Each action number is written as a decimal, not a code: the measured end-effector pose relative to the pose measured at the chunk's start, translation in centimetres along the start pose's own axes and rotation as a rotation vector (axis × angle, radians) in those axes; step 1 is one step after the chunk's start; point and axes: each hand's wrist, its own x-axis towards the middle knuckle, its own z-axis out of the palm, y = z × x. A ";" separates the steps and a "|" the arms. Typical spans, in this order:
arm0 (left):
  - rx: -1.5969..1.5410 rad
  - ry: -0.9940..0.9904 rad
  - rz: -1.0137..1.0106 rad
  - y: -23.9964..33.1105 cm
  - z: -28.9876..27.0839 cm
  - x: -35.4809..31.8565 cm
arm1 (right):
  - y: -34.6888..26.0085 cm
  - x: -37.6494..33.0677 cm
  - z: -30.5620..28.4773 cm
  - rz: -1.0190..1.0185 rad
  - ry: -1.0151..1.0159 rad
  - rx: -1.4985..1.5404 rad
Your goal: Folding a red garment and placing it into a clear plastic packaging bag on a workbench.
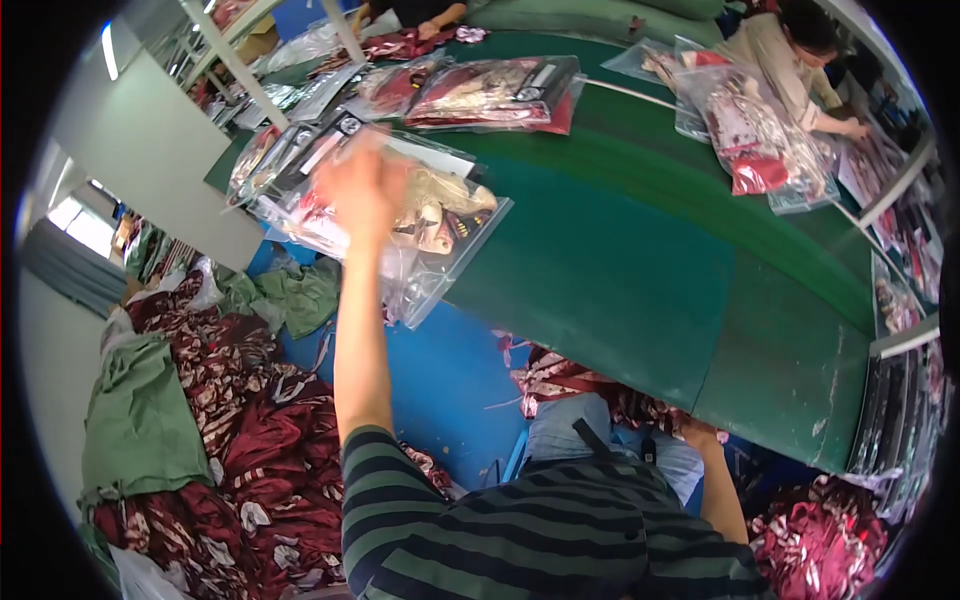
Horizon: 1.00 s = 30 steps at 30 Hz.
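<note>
My left hand (pixel 365 185) reaches far to the left over the table, smeared by motion. It is over a clear plastic bag (pixel 425 250) of folded garments with a printed figure; whether its fingers grip the bag cannot be made out. The bag overhangs the table's left edge. Low at the table's near edge, my right hand (pixel 703 436) is beside a dark red patterned cloth (pixel 570 380) that lies over my lap, partly under the tabletop. The fingers of that hand are mostly hidden.
More bagged garments (pixel 490 95) lie along the far side of the green table (pixel 620 250). At the right, a person (pixel 780 60) works beside bags (pixel 760 140). Dark red garments (pixel 270 430) and green cloth (pixel 145 420) are heaped at left. A metal frame (pixel 905 180) stands at right.
</note>
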 end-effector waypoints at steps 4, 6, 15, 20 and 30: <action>0.244 -0.750 0.078 3.5 7.0 -5.3 | -1.6 0.2 -4.9 0.116 -0.163 0.214; 0.117 -0.696 0.075 3.6 7.8 -7.6 | 0.6 -3.0 -2.0 0.048 0.107 0.235; 0.311 -0.749 0.037 -1.7 8.8 -8.5 | -3.3 -8.9 -15.8 -0.040 0.264 0.702; 0.135 -0.904 -0.039 -0.4 9.0 -5.8 | -5.1 -15.7 -26.9 0.003 0.220 1.174; -0.143 -0.805 0.076 -5.7 14.1 -2.2 | 3.7 -25.3 -43.8 0.346 1.363 1.305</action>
